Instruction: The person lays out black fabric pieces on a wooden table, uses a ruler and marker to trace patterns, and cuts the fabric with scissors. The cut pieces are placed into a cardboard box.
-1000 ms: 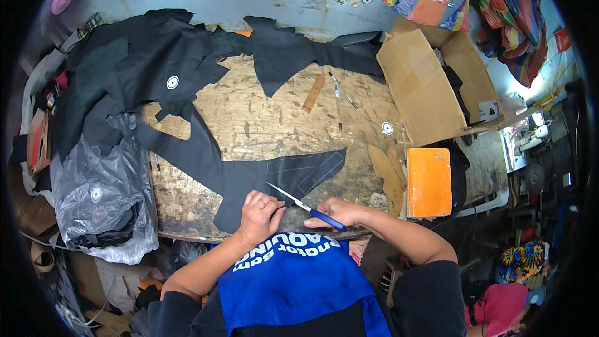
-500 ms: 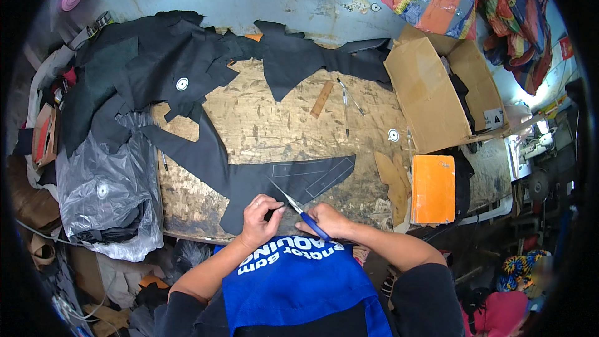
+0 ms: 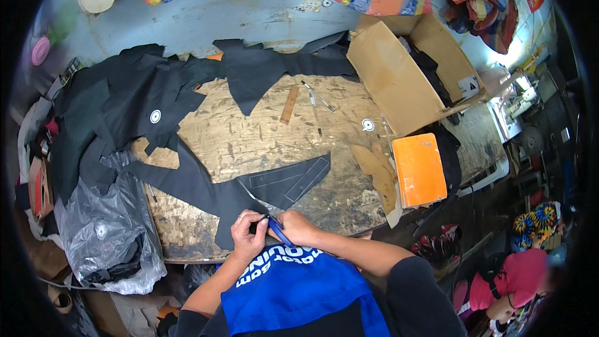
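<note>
My right hand (image 3: 297,229) is closed around the blue handles of a pair of scissors (image 3: 279,231). Their metal blades point away and to the left across a black leather-like sheet (image 3: 232,195), with the tip beside the left end of pale drawn outlines. My left hand (image 3: 247,232), fingers curled in a pinch, grips the near edge of that sheet just left of the scissors. The outlines are long, narrow shapes on the sheet's right arm. How far the blades stand apart is hard to make out.
More black material (image 3: 140,87) covers the table's far left, by a clear plastic bag (image 3: 103,231). Beyond the sheet lie a brown strip (image 3: 289,105) and pens (image 3: 314,107). A cardboard box (image 3: 393,81), orange notebook (image 3: 419,170) and tan piece (image 3: 376,171) are right. Another person (image 3: 508,281) is lower right.
The view has turned, so the table appears shifted left and more of the other person shows. Both hands keep their hold, close to the same spot on the black sheet.
</note>
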The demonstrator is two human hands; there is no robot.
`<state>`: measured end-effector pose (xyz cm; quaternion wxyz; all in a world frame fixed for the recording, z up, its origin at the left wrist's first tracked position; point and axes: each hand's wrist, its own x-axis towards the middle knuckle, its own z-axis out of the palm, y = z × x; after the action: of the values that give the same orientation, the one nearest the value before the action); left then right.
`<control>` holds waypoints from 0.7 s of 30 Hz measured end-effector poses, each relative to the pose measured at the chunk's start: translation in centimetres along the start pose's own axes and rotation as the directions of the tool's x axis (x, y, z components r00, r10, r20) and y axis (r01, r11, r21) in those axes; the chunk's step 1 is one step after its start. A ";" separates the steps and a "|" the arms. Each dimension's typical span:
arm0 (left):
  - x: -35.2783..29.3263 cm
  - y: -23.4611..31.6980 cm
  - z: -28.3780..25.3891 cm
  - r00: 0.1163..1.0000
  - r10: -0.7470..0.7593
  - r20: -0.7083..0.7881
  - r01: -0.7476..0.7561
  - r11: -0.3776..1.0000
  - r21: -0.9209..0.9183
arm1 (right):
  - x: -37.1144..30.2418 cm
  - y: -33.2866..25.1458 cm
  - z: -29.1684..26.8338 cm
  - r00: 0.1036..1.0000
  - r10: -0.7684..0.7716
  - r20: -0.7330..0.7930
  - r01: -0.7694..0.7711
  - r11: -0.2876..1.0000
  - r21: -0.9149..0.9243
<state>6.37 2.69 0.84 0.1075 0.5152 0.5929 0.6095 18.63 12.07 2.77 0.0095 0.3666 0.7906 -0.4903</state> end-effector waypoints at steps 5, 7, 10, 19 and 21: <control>-0.1 0.1 -0.1 1.000 0.000 -0.009 0.001 0.995 0.102 | 0.8 -0.1 0.4 0.999 0.037 -0.014 -0.036 0.998 0.041; -0.1 0.2 -0.1 1.000 -0.001 -0.006 0.001 0.994 0.108 | 0.5 0.1 0.5 0.999 -0.005 -0.044 0.005 1.000 0.007; -0.2 0.2 0.0 1.000 0.004 0.007 -0.005 0.996 0.087 | 0.2 0.1 0.2 0.999 -0.027 -0.036 0.028 0.999 0.030; -0.9 -0.9 -0.3 0.998 -0.036 -0.054 0.037 0.999 0.029 | 1.5 -0.6 -0.1 0.999 0.014 0.050 -0.017 0.998 0.064; -1.1 -1.3 -0.3 0.997 -0.050 -0.063 0.050 0.999 -0.007 | 1.8 -0.3 0.0 0.997 -0.043 0.063 0.034 0.990 0.137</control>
<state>6.08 2.03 -0.72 0.1052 0.4805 0.6071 0.6241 17.12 13.02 2.36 0.0010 0.3346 0.7617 -0.5548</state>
